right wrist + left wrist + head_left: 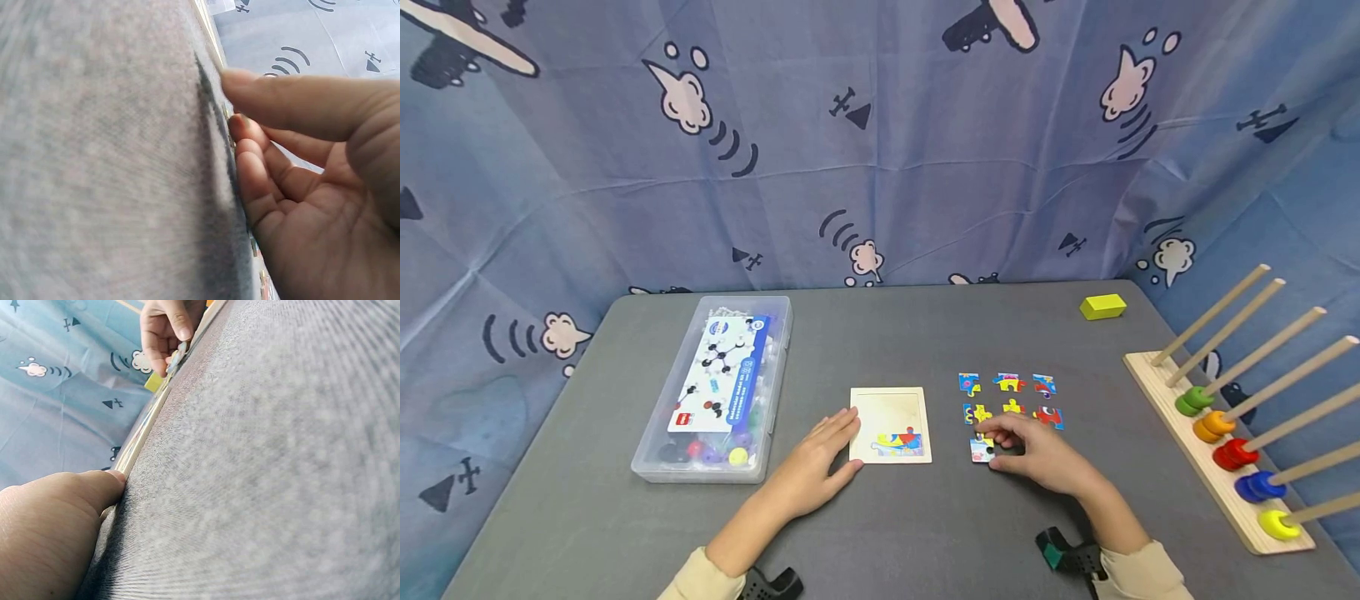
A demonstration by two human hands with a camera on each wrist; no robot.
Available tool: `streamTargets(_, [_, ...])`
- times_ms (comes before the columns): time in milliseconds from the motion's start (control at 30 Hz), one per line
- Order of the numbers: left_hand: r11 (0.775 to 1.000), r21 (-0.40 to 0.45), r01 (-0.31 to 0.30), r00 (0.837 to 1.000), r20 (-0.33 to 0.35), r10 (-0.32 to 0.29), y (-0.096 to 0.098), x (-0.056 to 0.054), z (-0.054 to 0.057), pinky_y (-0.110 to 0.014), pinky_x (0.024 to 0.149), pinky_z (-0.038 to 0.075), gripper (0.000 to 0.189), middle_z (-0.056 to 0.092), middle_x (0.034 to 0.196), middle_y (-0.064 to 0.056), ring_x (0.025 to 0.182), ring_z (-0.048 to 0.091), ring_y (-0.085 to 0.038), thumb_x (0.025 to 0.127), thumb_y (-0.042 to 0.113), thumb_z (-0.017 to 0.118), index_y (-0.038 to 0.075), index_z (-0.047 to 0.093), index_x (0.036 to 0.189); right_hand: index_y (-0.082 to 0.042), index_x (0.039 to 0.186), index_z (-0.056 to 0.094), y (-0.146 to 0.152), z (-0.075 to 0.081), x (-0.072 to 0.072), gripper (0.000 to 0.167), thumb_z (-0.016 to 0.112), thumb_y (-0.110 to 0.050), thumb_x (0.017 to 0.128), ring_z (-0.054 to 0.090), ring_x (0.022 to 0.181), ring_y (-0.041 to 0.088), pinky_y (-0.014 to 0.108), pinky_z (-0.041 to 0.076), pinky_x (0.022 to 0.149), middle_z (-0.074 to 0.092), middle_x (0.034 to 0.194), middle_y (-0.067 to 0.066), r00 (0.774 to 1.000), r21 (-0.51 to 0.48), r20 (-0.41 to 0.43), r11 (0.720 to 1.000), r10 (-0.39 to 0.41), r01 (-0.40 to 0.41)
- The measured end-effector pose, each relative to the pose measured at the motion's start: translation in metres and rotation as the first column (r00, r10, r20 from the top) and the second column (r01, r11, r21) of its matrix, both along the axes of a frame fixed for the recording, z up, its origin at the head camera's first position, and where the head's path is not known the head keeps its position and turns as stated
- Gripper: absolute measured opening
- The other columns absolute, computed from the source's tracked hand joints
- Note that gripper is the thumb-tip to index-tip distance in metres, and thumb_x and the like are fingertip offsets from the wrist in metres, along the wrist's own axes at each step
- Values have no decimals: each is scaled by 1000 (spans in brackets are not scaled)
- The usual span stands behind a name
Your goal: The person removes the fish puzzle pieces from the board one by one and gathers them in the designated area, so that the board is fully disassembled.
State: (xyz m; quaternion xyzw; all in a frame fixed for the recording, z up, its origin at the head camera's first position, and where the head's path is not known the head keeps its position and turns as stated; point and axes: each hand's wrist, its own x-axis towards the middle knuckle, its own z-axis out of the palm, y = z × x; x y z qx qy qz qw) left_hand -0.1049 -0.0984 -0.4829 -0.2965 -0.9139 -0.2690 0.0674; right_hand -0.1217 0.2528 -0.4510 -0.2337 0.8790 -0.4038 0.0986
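Observation:
A square wooden puzzle board (867, 417) lies on the grey table, a colourful section (898, 442) filling its lower right. My left hand (816, 462) rests against the board's left edge, fingers fairly straight, thumb near the lower left corner. In the left wrist view that thumb (109, 485) touches the rim. To the right, my right hand (1037, 454) pinches a mostly white puzzle piece (981, 451) between thumb and curled fingers, low over the table. The right wrist view shows the right hand (312, 169), with the piece largely hidden. Several loose pieces (1008, 382) lie in rows beyond it.
A clear plastic box (651, 442) of molecular model parts stands at the left. A wooden peg rack (1206, 467) with coloured rings stands along the right side. A yellow block (1102, 307) sits at the back right. A patterned blue curtain (910, 167) hangs behind the table.

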Motion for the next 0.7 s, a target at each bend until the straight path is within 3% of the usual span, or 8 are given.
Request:
streamTargets(333, [1000,-3,2,1000,-7,-2,0,-1,-1,-42,114,33,54,46,144,-12,136,40,-25,91,29,63,0,51,135,-6,114,64,-2,0,3,39,75,-7,77,51,87,5,21,50,77,61,101,-3,999,114,-41,993,-1,6])
streamTargets(700, [1000,-9,0,1000,-9,0,0,-1,-2,-41,114,33,54,46,145,-11,136,40,-25,91,29,63,1,51,136,-7,115,63,-1,0,3,40,75,-8,77,51,88,6,21,49,78,59,102,-3,999,137,-52,991,7,0])
